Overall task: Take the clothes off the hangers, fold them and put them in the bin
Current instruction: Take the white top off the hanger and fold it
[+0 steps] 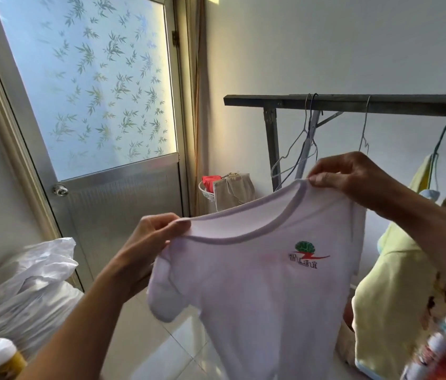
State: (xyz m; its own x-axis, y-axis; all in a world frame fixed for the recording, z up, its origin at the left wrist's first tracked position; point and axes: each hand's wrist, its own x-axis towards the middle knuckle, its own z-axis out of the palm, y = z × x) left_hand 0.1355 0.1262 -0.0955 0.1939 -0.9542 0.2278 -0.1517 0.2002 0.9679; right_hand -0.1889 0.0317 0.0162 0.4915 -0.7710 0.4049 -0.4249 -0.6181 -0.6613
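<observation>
The left hand (pixel 150 242) pinches in its grip one shoulder of the white T-shirt (pixel 271 297), which hangs free in the air before the rack (pixel 353 104), off any hanger; the right hand (pixel 353 176) pinches in its grip the other shoulder beside the collar. Thin, light and limp, it will likely sag and twist, so the shoulder seams look the best hold for folding

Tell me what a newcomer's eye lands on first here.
A white T-shirt with a green-tree logo, held up by its shoulders at centre. Behind it on the right, bare wire hangers dangle from a dark rail; on the left glows a frosted door printed with bamboo leaves.
</observation>
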